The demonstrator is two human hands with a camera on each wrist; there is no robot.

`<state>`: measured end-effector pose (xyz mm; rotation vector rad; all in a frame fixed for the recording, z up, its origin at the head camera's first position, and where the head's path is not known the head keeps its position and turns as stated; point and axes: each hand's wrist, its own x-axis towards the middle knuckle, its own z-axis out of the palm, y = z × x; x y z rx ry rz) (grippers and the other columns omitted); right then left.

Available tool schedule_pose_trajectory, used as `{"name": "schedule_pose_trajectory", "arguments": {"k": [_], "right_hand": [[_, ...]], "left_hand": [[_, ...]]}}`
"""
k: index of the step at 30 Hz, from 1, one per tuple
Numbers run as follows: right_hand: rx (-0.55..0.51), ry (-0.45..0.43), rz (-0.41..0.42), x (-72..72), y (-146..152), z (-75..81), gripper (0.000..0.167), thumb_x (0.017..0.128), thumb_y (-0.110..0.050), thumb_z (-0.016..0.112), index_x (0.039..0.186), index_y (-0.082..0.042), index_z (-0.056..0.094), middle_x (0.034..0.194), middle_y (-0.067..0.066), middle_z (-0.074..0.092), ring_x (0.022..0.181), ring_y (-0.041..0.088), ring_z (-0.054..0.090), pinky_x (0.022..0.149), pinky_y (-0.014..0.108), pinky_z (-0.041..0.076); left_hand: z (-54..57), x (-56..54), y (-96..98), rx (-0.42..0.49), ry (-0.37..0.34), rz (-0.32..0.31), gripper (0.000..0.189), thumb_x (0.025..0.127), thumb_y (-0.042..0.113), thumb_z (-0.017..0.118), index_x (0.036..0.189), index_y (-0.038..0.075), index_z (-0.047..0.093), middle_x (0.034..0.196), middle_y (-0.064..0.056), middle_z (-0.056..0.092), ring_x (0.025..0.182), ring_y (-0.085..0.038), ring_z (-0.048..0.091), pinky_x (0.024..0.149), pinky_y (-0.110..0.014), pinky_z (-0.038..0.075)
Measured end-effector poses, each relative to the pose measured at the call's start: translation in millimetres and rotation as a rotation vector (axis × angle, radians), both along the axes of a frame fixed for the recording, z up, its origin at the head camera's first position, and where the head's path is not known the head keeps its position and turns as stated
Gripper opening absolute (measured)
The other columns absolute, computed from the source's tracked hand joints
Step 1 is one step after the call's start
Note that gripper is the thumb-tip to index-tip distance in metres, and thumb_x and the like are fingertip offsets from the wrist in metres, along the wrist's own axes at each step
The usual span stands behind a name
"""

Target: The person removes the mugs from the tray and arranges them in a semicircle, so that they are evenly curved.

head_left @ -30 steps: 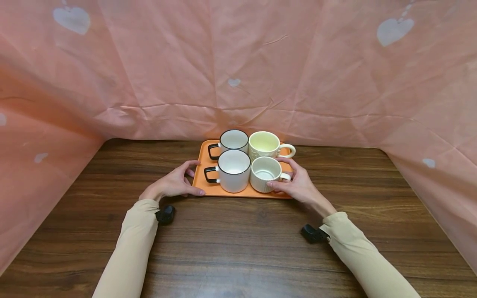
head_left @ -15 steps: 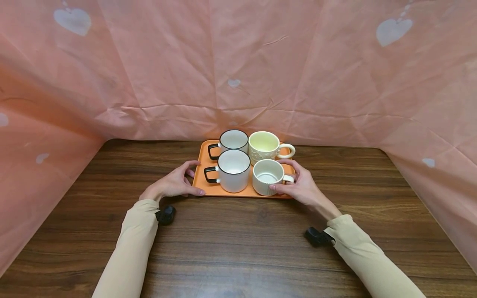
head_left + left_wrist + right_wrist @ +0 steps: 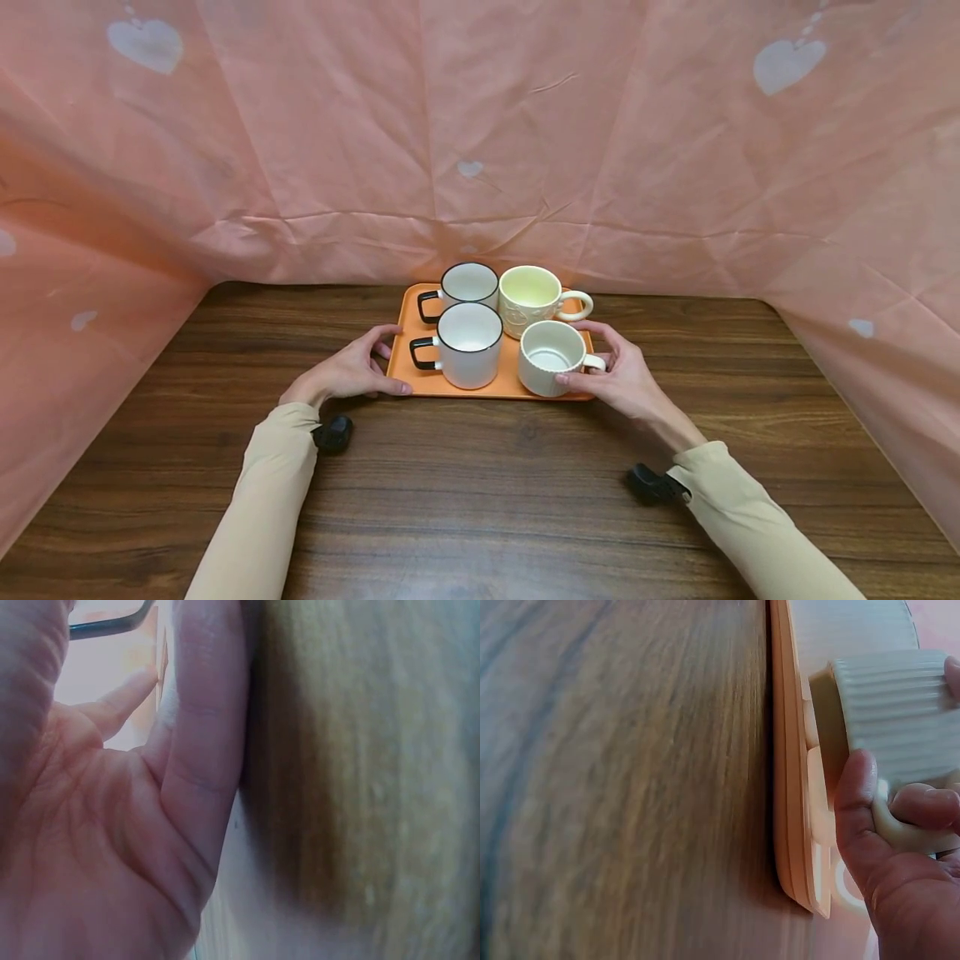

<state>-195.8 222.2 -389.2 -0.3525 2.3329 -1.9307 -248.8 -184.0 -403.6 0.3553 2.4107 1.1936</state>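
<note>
Ribbed cup [image 3: 551, 358] at near right of tray [image 3: 507, 367], base contact unclear; right hand [image 3: 628, 375] clamped round side and handle [image 3: 595, 362]. Left hand [image 3: 348, 367] pinches tray corner. Cup likely stiff, fairly light, slippery, chippable: best held by handle, thumb bracing ribs.

Head view faces forward, down over both hands [image 3: 630, 379]; wrist views are close, the right sharing the ribbed off-white ceramic mug [image 3: 900, 712].

Brown wood-grain table [image 3: 480, 492]; orange tray [image 3: 423, 382] directly on it, near far edge.
</note>
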Motion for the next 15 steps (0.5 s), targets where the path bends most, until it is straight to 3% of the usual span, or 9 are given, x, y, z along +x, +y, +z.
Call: {"name": "schedule_pose_trajectory", "arguments": {"k": [4, 8, 11, 15], "right_hand": [[-0.003, 0.011, 0.016, 4.7, 4, -0.2, 0.074, 0.08, 0.008, 0.081, 0.142, -0.006, 0.045, 0.073, -0.008, 0.072, 0.061, -0.001, 0.062, 0.058, 0.018, 0.052], [0.013, 0.026, 0.023, 10.1, 9, 0.4, 0.073, 0.08, 0.006, 0.082, 0.142, -0.009, 0.047, 0.062, -0.011, 0.061, 0.051, -0.003, 0.048, 0.051, 0.016, 0.043], [0.039, 0.051, 0.025, 13.7, 13, 1.7, 0.072, 0.079, 0.005, 0.083, 0.141, -0.008, 0.048, 0.06, -0.013, 0.057, 0.049, -0.004, 0.04, 0.047, 0.017, 0.035], [0.056, 0.069, 0.029, 17.4, 17, 3.4, 0.072, 0.079, 0.006, 0.082, 0.141, -0.007, 0.047, 0.062, -0.014, 0.057, 0.05, -0.005, 0.039, 0.046, 0.019, 0.033]], "left_hand": [[0.4, 0.6, -0.4, -0.003, 0.005, 0.0, 0.103, 0.081, 0.03, 0.089, 0.16, 0.015, 0.024, 0.132, -0.018, 0.047, 0.078, -0.017, 0.061, 0.069, -0.029, 0.054], [-0.4, 0.6, -0.3, -0.001, 0.007, -0.001, 0.103, 0.081, 0.03, 0.088, 0.16, 0.015, 0.024, 0.132, -0.018, 0.047, 0.078, -0.017, 0.061, 0.069, -0.029, 0.054], [-0.9, 0.5, -0.2, -0.004, 0.005, -0.001, 0.103, 0.081, 0.03, 0.088, 0.16, 0.015, 0.024, 0.133, -0.018, 0.047, 0.078, -0.017, 0.061, 0.069, -0.029, 0.055], [-0.5, 0.3, -0.2, -0.005, 0.0, 0.001, 0.103, 0.081, 0.03, 0.088, 0.16, 0.016, 0.024, 0.133, -0.018, 0.047, 0.078, -0.017, 0.061, 0.069, -0.029, 0.055]]}}
